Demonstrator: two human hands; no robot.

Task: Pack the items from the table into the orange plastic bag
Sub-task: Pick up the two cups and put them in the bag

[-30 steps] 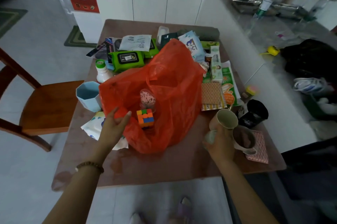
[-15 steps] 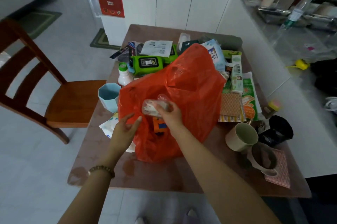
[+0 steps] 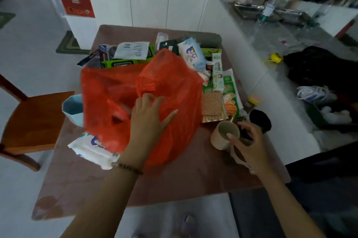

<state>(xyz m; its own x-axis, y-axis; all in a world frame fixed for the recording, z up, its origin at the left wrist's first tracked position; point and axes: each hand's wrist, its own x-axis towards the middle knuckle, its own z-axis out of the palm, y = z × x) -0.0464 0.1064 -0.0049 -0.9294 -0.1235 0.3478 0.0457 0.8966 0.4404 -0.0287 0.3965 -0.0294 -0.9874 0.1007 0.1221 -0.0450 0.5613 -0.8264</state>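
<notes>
Left hand (image 3: pixel 149 119) fingers spread on orange bag (image 3: pixel 174 86); right hand (image 3: pixel 249 140) fingers pinch cup (image 3: pixel 224 135) rim.

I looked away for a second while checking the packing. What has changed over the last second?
The right hand, which half a second ago was putting a small clear container into the orange plastic bag, has let it go and come back to the beige cup, fingers closing at its rim. The left hand moved from the bag's opening onto its top. The blue cup and wipes packs stayed put.
</notes>
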